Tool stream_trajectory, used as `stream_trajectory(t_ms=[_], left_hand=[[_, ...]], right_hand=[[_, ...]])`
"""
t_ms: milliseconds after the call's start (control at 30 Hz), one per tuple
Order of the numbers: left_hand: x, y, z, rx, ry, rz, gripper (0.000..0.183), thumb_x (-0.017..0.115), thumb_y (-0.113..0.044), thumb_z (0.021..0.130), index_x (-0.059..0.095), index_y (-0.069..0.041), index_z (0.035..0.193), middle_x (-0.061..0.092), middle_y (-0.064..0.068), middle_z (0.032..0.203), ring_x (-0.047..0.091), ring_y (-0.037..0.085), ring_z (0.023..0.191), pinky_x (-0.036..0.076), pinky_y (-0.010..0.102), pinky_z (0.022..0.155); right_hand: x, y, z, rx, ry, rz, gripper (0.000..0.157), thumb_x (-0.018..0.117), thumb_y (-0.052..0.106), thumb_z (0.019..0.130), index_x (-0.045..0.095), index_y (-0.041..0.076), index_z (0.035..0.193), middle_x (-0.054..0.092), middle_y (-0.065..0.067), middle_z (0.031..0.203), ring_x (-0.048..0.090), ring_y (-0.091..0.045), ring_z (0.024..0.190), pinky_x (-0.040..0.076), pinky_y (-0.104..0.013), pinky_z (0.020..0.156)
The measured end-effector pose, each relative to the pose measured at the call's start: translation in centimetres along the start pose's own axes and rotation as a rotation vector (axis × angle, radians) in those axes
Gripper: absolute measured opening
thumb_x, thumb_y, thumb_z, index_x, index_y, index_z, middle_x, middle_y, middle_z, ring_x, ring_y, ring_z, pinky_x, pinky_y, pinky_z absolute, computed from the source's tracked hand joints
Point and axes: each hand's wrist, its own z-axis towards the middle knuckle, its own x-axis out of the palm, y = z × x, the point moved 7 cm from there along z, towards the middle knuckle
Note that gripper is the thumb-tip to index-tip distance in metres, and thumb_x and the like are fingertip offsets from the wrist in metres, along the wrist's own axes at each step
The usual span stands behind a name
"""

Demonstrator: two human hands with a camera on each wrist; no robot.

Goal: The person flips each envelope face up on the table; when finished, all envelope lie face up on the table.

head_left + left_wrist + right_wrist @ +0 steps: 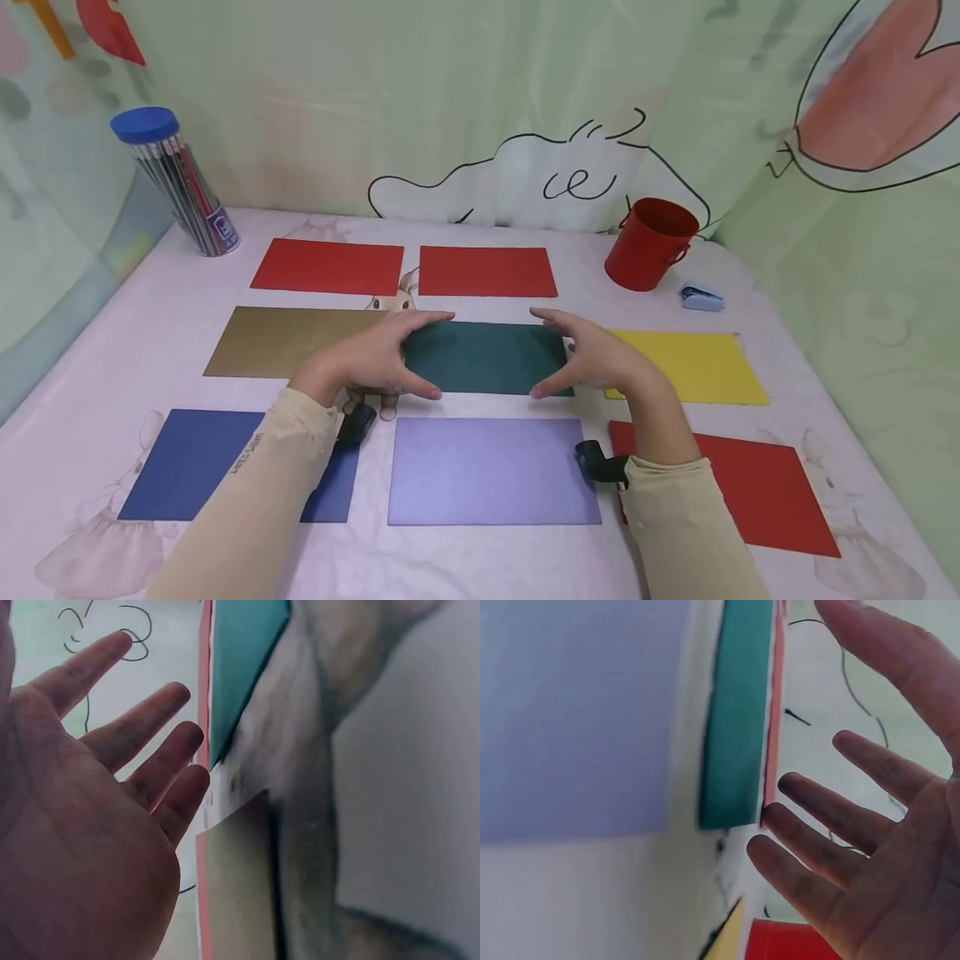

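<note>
– What is carried by the pale, cloth-covered table (487, 567)?
– Eight coloured sheets (495, 471) are laid in three rows.
– And around them?
– A red bucket (647, 252) is set back right, near what may be a stapler (702, 298); a blue-lidded tub (182, 187), back left.

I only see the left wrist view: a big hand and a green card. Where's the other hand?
Observer: The right hand is by the green card's right end.
Operator: Ooh! What's between the green card and the person?
Observer: A purple card, lying flat.
Operator: Is there a cup too?
Observer: Yes, a red cup stands at the back, on the right.
</note>
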Motion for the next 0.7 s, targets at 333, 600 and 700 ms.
stream_trajectory(t_ms=[333, 600, 700], left_hand=[[-0.4, 0.4, 0.0, 0.001, -0.025, 0.115, 0.106, 0.095, -0.029, 0.068, 0.036, -0.028, 0.156, 0.033, 0.002, 0.156, 0.028, 0.026, 0.14, 0.049, 0.049, 0.098], [-0.4, 0.5, -0.3, -0.059, -0.028, 0.129, 0.105, 0.093, -0.023, 0.068, 0.036, -0.03, 0.157, 0.024, 0.006, 0.161, 0.019, 0.03, 0.144, 0.052, 0.05, 0.093], [-0.5, 0.6, -0.2, -0.063, -0.036, 0.122, 0.106, 0.093, -0.022, 0.068, 0.036, -0.029, 0.157, 0.024, 0.007, 0.16, 0.021, 0.031, 0.144, 0.052, 0.05, 0.093]], right_hand=[[0.3, -0.9, 0.6, 0.062, 0.015, -0.055, 0.113, 0.095, 0.019, 0.066, 0.03, 0.018, 0.159, 0.029, -0.02, 0.157, 0.027, -0.045, 0.142, 0.051, -0.055, 0.092], [0.4, -1.7, 0.5, 0.096, 0.008, -0.084, 0.114, 0.096, 0.017, 0.064, 0.031, 0.018, 0.159, 0.028, -0.02, 0.158, 0.026, -0.045, 0.143, 0.052, -0.054, 0.092], [0.4, -1.8, 0.5, 0.1, 0.011, -0.072, 0.114, 0.095, 0.017, 0.065, 0.03, 0.019, 0.159, 0.027, -0.02, 0.158, 0.025, -0.045, 0.143, 0.052, -0.054, 0.092]])
